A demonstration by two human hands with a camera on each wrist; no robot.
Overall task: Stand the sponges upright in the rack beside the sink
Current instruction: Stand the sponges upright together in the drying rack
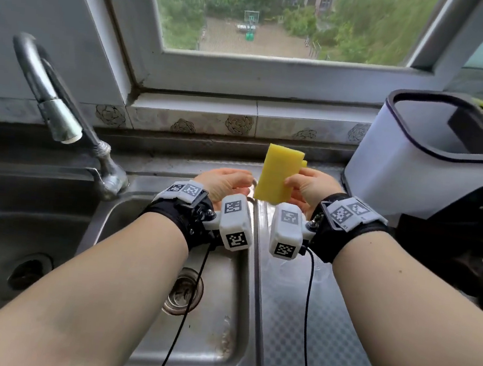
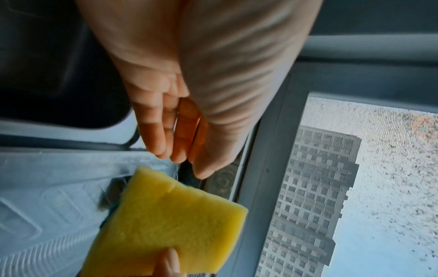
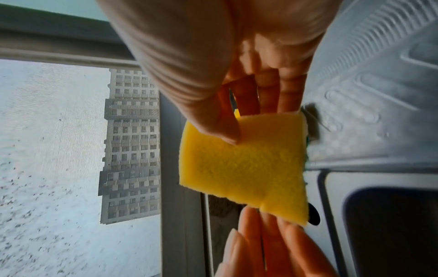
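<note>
Pinching the yellow sponge (image 1: 277,173) upright, long axis vertical, right hand (image 1: 312,188); left hand (image 1: 225,181) relaxed, empty.

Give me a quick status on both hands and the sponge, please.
Right hand pinches yellow sponge, held upright above the sink edge. Left hand open beside it, holding nothing. Rack not clearly visible; white container at right.

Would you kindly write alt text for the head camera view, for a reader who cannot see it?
The right hand pinches a yellow sponge upright above the edge of a steel sink, the left hand open beside it. A faucet stands left, a white container right, under a window.
</note>
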